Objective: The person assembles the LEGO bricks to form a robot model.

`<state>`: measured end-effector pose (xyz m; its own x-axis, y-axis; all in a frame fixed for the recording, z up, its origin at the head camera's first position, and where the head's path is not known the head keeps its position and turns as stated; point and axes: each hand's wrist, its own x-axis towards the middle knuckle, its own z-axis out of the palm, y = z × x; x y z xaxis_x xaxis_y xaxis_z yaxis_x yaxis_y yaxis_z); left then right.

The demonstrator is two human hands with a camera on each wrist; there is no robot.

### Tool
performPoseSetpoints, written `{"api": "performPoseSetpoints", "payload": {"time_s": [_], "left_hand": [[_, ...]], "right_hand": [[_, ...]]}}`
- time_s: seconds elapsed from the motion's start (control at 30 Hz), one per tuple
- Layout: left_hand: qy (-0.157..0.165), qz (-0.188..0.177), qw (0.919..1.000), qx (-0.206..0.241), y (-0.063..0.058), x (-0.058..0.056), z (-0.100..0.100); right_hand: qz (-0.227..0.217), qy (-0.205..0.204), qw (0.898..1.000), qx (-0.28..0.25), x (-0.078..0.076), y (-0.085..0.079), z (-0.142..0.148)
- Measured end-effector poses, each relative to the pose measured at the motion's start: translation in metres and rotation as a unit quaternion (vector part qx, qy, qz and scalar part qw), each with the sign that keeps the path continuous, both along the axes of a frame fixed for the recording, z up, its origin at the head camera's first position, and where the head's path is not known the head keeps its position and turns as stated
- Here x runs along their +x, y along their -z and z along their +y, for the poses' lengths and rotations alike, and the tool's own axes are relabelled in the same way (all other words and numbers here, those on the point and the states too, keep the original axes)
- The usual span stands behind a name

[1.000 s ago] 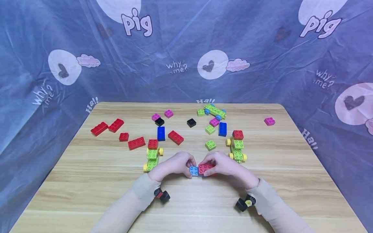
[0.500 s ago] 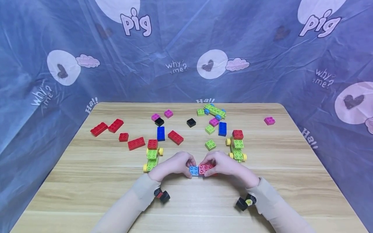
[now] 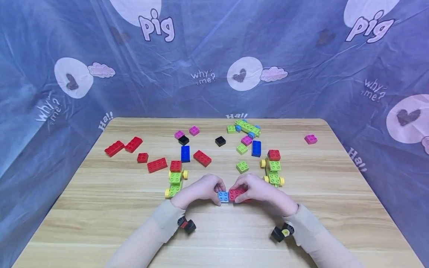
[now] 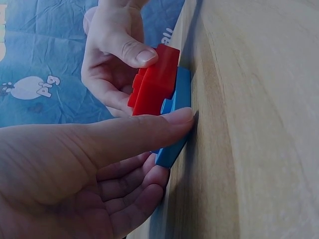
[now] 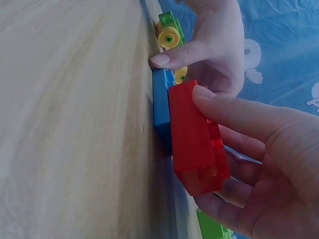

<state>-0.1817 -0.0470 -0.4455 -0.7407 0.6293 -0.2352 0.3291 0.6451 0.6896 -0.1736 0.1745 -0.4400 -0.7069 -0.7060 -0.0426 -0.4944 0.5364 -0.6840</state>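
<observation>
At the near middle of the table, my left hand (image 3: 205, 187) pinches the left end of a light blue brick (image 3: 223, 196) between thumb and fingers. The blue brick lies flat at the tabletop, studs up. My right hand (image 3: 256, 188) grips a red brick (image 3: 234, 194) by its long sides. This red brick (image 5: 190, 137) covers the right part of the blue brick (image 5: 161, 102) and juts out past its end. In the left wrist view, the red brick (image 4: 162, 74) leans slightly against the blue one (image 4: 183, 89), and some blue studs show beside the left thumb.
Wheeled green builds with red bricks on top stand left (image 3: 175, 178) and right (image 3: 273, 169) of the hands. Behind lie several red bricks (image 3: 157, 165), blue bricks (image 3: 185, 153), green bricks (image 3: 242, 166), pink bricks (image 3: 310, 139), black bricks (image 3: 220, 141) and a green wheeled base (image 3: 248, 128).
</observation>
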Motion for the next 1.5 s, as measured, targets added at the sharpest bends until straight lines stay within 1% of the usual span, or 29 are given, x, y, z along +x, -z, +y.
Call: {"api": "performPoseSetpoints", "payload": {"time_s": [0.33,0.6,0.87,1.03,1.2,1.3,1.5], "left_hand": [[-0.002,0.000,1.0000,-0.006,-0.0009,0.0012,0.0011],[0.005,0.012,0.9998,-0.013,-0.0002,0.0029,0.0023],[0.017,0.012,0.9996,-0.019,-0.0016,0.0025,0.0025],[0.019,0.007,0.9996,-0.018,-0.0030,0.0017,0.0019],[0.017,0.009,0.9997,-0.015,0.0004,0.0015,0.0010],[0.017,0.009,0.9998,-0.006,0.0024,0.0018,-0.0002],[0.016,0.014,0.9997,0.011,0.0023,0.0036,-0.0047]], "right_hand": [[-0.006,0.011,1.000,-0.008,0.0015,0.0010,-0.0013],[-0.018,0.020,1.000,-0.005,0.0012,0.0039,0.0000],[-0.005,0.017,1.000,0.009,0.0025,0.0020,-0.0007],[0.003,0.019,1.000,0.022,0.0029,0.0015,-0.0031],[-0.003,0.019,1.000,0.024,0.0033,0.0016,-0.0042],[-0.005,0.018,1.000,0.024,0.0029,0.0019,-0.0037],[-0.017,0.015,1.000,0.015,0.0022,0.0026,-0.0035]]}}
